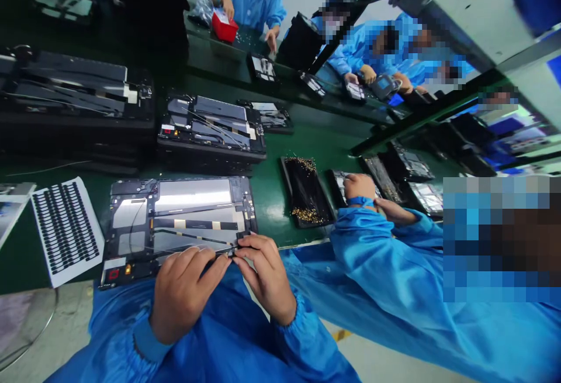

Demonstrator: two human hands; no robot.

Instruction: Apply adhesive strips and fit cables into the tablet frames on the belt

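Observation:
An opened tablet (197,196) lies before me on the table edge, its silver plates, dark strips and thin cables exposed. At its lower right corner, my left hand (182,289) has thumb and forefinger pressed together over the near edge. My right hand (267,278) meets it there, fingers bent and pinched close beside a small black part (240,237). Whatever sits between the fingertips is too small and too covered to name. To the left is a white sheet (97,237) bearing rows of small black strips.
Stacks of opened tablets (214,120) stand behind, with another stack (79,90) farther left. A black tray (287,181) of thin cables with gold ends lies to the right. Beside me a co-worker's hand (359,187) works over another device. More people sit across the green table (302,137).

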